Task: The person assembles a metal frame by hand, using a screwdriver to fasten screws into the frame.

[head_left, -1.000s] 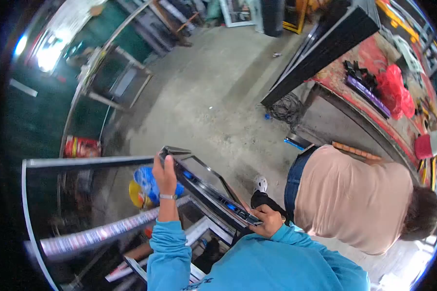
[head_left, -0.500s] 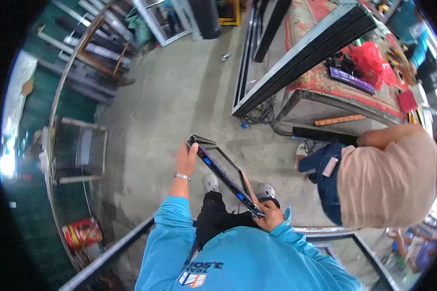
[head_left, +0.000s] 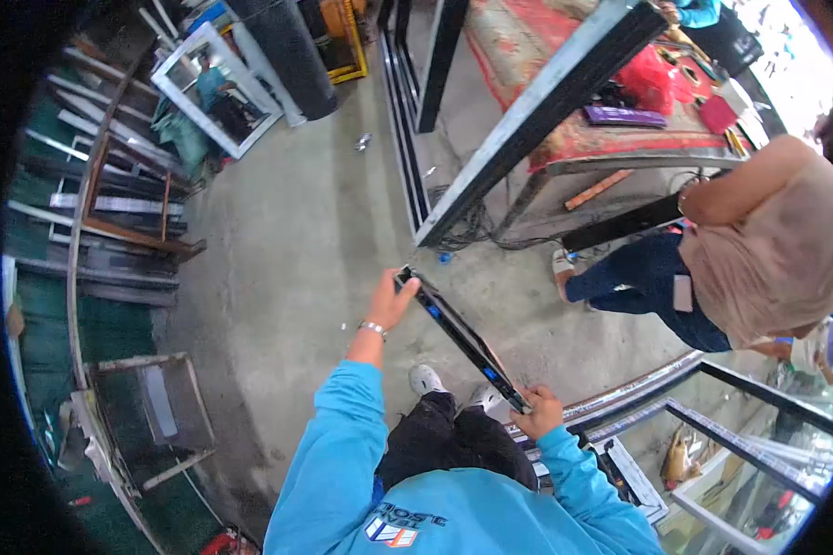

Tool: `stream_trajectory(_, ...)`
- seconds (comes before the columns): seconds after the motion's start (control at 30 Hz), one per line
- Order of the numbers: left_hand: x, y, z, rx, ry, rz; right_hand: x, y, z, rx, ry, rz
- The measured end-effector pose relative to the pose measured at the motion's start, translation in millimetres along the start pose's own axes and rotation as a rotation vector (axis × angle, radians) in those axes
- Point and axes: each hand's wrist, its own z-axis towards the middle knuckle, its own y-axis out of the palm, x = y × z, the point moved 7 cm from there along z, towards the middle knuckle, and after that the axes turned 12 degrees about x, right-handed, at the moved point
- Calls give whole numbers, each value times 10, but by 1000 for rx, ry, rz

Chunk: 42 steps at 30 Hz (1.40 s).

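A narrow dark frame point(head_left: 467, 342) with blue marks along its side slants across in front of my body, seen nearly edge-on. My left hand point(head_left: 393, 301) is closed on its upper end, with the thumb on top and a metal band on the wrist. Its lower right end is in my right hand point(head_left: 539, 413), whose fingers are wrapped round it. The frame is off the floor, above my shoes point(head_left: 426, 379).
A person point(head_left: 768, 240) in a beige top bends at the right beside a table point(head_left: 565, 166) with red covering. A long dark beam point(head_left: 546, 111) slants in front of it. Metal lengths point(head_left: 120, 203) lean at the left. Glazed frames point(head_left: 750, 453) lie at the lower right.
The view has turned and shifted. The held frame has tilted from showing its opening to nearly edge-on. Both my hands still grip its ends. More of the glazed frames shows at the lower right.
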Motion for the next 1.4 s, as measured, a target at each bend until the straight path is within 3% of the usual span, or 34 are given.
stream_trajectory(0.1, 59, 98, 29, -22, 68, -22, 95, 86, -71, 25, 75, -59)
stream_trajectory(0.2, 162, 164, 54, -12, 123, 23, 179, -2, -54, 202, 155, 29)
stream_trajectory(0.37, 224, 197, 2, 24, 95, -22, 243, -1, 6, 210, 72, 103)
stream_trajectory(0.47, 69, 134, -45, 139, -23, -148, 173, 57, -11, 226, 2, 136)
stream_trajectory(0.57, 19, -93, -8, 274, 89, -35, -10, 152, 8, 258, -52, 188)
stream_trajectory(0.7, -163, -672, 248, 363, -22, -15, -461, 344, 265, 263, -160, 253)
stream_trajectory(0.8, -391, -930, 609, 300, -103, -88, -719, 610, 542, 215, -151, 263)
stream_trajectory(0.9, -553, -1063, 722, 345, -36, -165, -949, 769, 692, 228, -175, 283)
stream_trajectory(0.93, -638, -1010, 611, 335, -57, -162, -1002, 829, 679, 211, -161, 276)
stream_trajectory(1.03, -734, -577, -137, 500, -390, -263, -1183, 963, 762, 199, -141, 232)
stream_trajectory(1.07, -755, -321, -438, 450, -426, -318, -1244, 990, 790, 181, -161, 208)
stream_trajectory(1.1, -718, 9, -713, 168, -502, -644, -1292, 1001, 798, 166, -176, 183)
stream_trajectory(1.13, -610, 110, -943, 212, -531, -714, -1341, 930, 808, 165, -164, 178)
stream_trajectory(1.2, -543, 226, -1134, 236, -566, -782, -1173, 908, 776, -55, 251, 426)
stream_trajectory(1.3, -598, 318, -1201, 258, -497, -913, -753, 946, 571, -67, 283, 673)
stream_trajectory(1.33, -625, 293, -1169, 267, -448, -875, -666, 1017, 478, -195, 516, 749)
stream_trajectory(1.4, -496, 234, -1124, 266, -386, -809, -429, 1253, 405, -149, 520, 898)
